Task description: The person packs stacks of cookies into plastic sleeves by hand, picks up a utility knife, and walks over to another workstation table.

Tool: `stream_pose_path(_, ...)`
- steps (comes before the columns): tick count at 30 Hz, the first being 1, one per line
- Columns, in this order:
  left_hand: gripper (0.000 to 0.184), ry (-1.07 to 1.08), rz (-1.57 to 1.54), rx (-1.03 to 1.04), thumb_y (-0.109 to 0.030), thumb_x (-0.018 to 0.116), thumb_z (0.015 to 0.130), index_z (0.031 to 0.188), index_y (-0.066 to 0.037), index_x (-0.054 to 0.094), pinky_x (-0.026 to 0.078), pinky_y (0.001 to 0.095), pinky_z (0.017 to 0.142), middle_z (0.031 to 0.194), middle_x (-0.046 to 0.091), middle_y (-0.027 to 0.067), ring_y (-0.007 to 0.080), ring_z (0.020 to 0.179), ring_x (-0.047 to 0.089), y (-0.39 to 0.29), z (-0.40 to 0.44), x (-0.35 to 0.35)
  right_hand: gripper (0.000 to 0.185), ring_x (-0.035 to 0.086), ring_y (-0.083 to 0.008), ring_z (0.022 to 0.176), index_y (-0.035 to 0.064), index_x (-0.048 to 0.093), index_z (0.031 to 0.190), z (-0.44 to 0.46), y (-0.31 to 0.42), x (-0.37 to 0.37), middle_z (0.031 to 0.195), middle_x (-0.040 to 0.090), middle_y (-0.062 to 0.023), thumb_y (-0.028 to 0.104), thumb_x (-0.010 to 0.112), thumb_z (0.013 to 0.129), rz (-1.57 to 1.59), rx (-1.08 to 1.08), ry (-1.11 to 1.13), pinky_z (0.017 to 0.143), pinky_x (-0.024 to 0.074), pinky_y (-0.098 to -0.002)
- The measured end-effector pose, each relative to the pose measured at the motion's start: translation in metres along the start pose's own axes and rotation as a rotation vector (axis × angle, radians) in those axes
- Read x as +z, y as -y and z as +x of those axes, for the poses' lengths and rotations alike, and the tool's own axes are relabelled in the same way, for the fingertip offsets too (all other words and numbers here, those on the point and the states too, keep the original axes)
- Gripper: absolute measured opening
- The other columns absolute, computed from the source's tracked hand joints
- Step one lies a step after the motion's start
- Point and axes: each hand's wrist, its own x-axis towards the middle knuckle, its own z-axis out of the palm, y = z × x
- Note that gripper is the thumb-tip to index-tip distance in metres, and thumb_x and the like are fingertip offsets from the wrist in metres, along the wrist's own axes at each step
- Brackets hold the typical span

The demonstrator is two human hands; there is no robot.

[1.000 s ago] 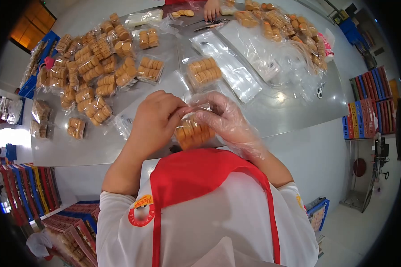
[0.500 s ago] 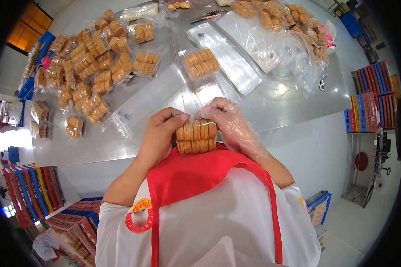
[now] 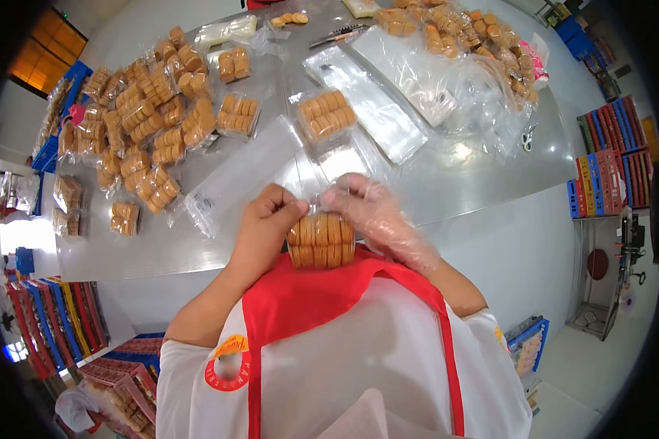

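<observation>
A clear bag of cookies (image 3: 321, 240), stacked in two rows, hangs upright in front of the red apron. My left hand (image 3: 269, 223), bare, pinches the upper left corner of the bag. On the other side my right hand (image 3: 370, 216), in a clear plastic glove, pinches the bag's upper right edge with thumb and finger. Just beyond the hands, on the metal table, lies another cookie pack (image 3: 326, 115). A flat clear bag (image 3: 245, 172) is spread to the left of it.
A large heap of cookie packs (image 3: 143, 110) covers the table's left side. More packs (image 3: 476, 33) pile up at the far right beside stacked clear bags (image 3: 410, 73). Scissors (image 3: 528, 137) lie near the right edge. Coloured crates (image 3: 608, 164) stand beyond the table.
The held bag of cookies has dropped slightly toward the apron, and both hands have moved down a little with it. Both still pinch its top.
</observation>
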Motion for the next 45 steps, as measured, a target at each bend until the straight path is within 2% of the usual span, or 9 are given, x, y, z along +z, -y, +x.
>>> stream_pose_path(1,0.023,0.025,-0.108,-0.118,-0.019,0.069,0.089,0.082,0.001,0.061,0.041,0.0260,0.069,0.079,0.055,0.0050,0.0141,0.071,0.051,0.003,-0.002,0.000,0.014,0.057,-0.0098,0.083,-0.0011,0.064,0.094,0.000,-0.003,-0.001,0.091,0.065,-0.0055,0.013,0.060,0.096,0.027,0.057,0.031,0.076,0.0493,-0.0265)
stream_pose_path(4,0.022,0.001,0.272,0.189,-0.020,0.069,0.090,0.089,-0.001,0.059,0.040,0.0247,0.068,0.082,0.058,0.0027,0.0097,0.073,0.050,-0.004,-0.011,0.000,0.018,0.056,-0.0087,0.083,-0.0019,0.064,0.097,0.001,-0.012,-0.004,0.090,0.065,-0.0040,0.015,0.061,0.096,0.033,0.028,0.069,0.075,0.0486,-0.0262)
stream_pose_path(10,0.020,0.118,-0.210,-0.132,-0.016,0.066,0.092,0.100,-0.001,0.056,0.045,0.0234,0.072,0.087,0.062,0.0035,0.0092,0.080,0.056,-0.019,-0.018,0.009,0.017,0.054,-0.0072,0.081,-0.0023,0.063,0.095,0.001,-0.015,-0.005,0.087,0.063,-0.0019,0.015,0.062,0.095,-0.233,-0.058,0.040,0.074,0.0473,-0.0257)
stream_pose_path(19,0.026,0.086,-0.689,-0.373,0.000,0.049,0.084,0.107,0.006,0.061,0.051,0.0409,0.095,0.106,0.064,0.0179,0.0289,0.103,0.063,-0.010,-0.027,0.000,0.014,0.058,-0.0124,0.089,-0.0006,0.064,0.096,-0.006,-0.011,-0.010,0.096,0.064,-0.0058,0.013,0.064,0.092,0.010,0.186,0.106,0.080,0.0499,-0.0291)
stream_pose_path(28,0.029,0.357,-0.571,-0.199,-0.004,0.057,0.091,0.119,0.003,0.064,0.047,0.0350,0.099,0.123,0.057,0.0111,0.0245,0.116,0.057,0.011,-0.027,-0.019,0.021,0.060,-0.0158,0.096,0.0001,0.068,0.107,-0.019,-0.001,-0.011,0.103,0.065,-0.0096,0.007,0.060,0.090,-0.012,0.183,0.177,0.087,0.0507,-0.0300)
stream_pose_path(31,0.031,0.505,-0.260,0.120,-0.011,0.064,0.088,0.117,0.000,0.066,0.046,0.0325,0.097,0.126,0.052,0.0094,0.0212,0.118,0.054,0.018,-0.021,-0.030,0.024,0.058,-0.0174,0.112,0.0005,0.069,0.111,-0.021,0.001,-0.017,0.118,0.066,-0.0100,0.004,0.061,0.088,-0.155,0.243,0.198,0.101,0.0445,-0.0314)
stream_pose_path(40,0.024,0.448,-0.066,0.288,0.002,0.064,0.086,0.108,-0.002,0.072,0.047,0.0326,0.097,0.129,0.055,0.0144,0.0214,0.114,0.057,0.033,-0.013,-0.030,0.025,0.055,-0.0296,0.125,0.0025,0.068,0.113,-0.012,-0.038,-0.039,0.128,0.062,-0.0165,0.008,0.064,0.089,-0.338,-0.233,0.349,0.107,0.0421,-0.0395)
stream_pose_path(43,0.018,0.387,-0.160,0.194,-0.005,0.067,0.088,0.104,-0.004,0.074,0.047,0.0316,0.096,0.125,0.059,0.0109,0.0201,0.114,0.057,0.040,-0.008,-0.026,0.035,0.055,-0.0345,0.122,0.0046,0.062,0.121,-0.010,-0.029,-0.039,0.127,0.061,-0.0176,0.014,0.069,0.088,-0.986,-0.737,0.337,0.106,0.0426,-0.0411)
stream_pose_path(45,0.018,0.388,-0.228,0.144,-0.005,0.065,0.090,0.106,-0.003,0.072,0.047,0.0309,0.095,0.125,0.059,0.0095,0.0188,0.113,0.058,0.042,-0.001,-0.021,0.047,0.056,-0.0379,0.120,0.0075,0.055,0.129,-0.014,-0.012,-0.029,0.126,0.060,-0.0178,0.019,0.070,0.087,-1.137,-0.657,0.379,0.104,0.0441,-0.0418)
